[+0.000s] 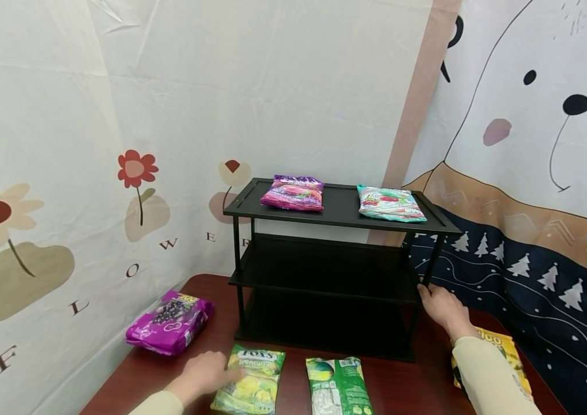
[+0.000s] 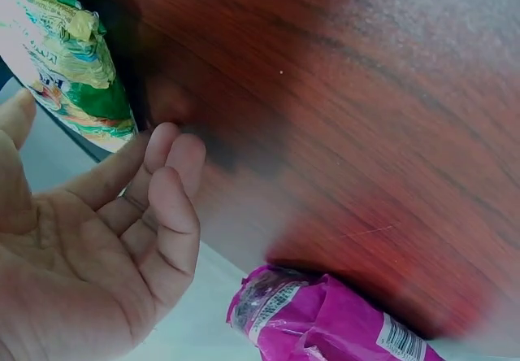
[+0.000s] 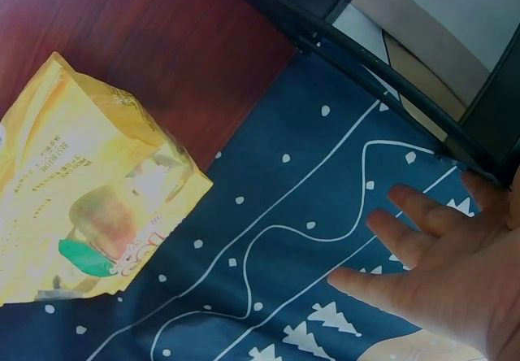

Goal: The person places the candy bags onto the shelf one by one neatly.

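Observation:
My left hand lies flat on the table with its fingers on the left edge of a green-and-yellow candy bag. In the left wrist view its fingers are relaxed and hold nothing, with that bag just beyond them. My right hand reaches to the right front leg of a black three-tier shelf. Its fingers are spread, beside the shelf's bars. A yellow bag lies partly under my right forearm and shows again in the right wrist view.
The top tier holds a pink-purple bag and a teal-and-red bag. On the red-brown table lie a purple bag at the left and a green bag in front. Printed cloth hangs behind and along both sides.

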`<state>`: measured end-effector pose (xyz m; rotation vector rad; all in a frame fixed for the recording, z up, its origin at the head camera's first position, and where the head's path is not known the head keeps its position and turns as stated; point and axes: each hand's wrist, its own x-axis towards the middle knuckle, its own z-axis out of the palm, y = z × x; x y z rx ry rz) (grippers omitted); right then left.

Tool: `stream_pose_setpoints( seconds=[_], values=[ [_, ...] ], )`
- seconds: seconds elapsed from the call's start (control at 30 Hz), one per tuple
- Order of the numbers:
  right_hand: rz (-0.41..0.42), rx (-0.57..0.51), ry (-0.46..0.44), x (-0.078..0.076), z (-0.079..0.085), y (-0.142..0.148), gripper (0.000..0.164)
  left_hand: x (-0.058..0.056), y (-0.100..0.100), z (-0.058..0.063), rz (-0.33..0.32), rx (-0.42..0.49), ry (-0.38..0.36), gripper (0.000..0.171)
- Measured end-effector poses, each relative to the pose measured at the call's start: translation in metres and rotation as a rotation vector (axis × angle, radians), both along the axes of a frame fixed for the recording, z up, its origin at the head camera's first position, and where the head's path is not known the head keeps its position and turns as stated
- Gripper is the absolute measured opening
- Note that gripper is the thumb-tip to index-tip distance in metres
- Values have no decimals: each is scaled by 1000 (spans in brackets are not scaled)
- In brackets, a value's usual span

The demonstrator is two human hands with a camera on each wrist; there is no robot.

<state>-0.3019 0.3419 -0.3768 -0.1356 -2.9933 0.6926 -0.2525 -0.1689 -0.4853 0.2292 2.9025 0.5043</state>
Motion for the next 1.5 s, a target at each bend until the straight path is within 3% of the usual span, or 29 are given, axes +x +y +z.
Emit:
stream_pose_setpoints(
  seconds=[0.2,0.4,0.6,1.17,1.5],
  values=[
    [1,-5,-4,1,1,0,69,2,2,1,2,19,-12,56],
    [2,-1,-9,2,3,-1,69,0,5,-5,23,27,1,52],
    [3,1,-4,1,2,-1,69,0,7,-4,21,94,26,42],
    [-6,-5,-4,0,1,-1,70,-13,10,1,-105,326,111,23],
    [-9,-4,-12,0,1,-1,71,-14,12,15,-157,458,53,19]
  ],
)
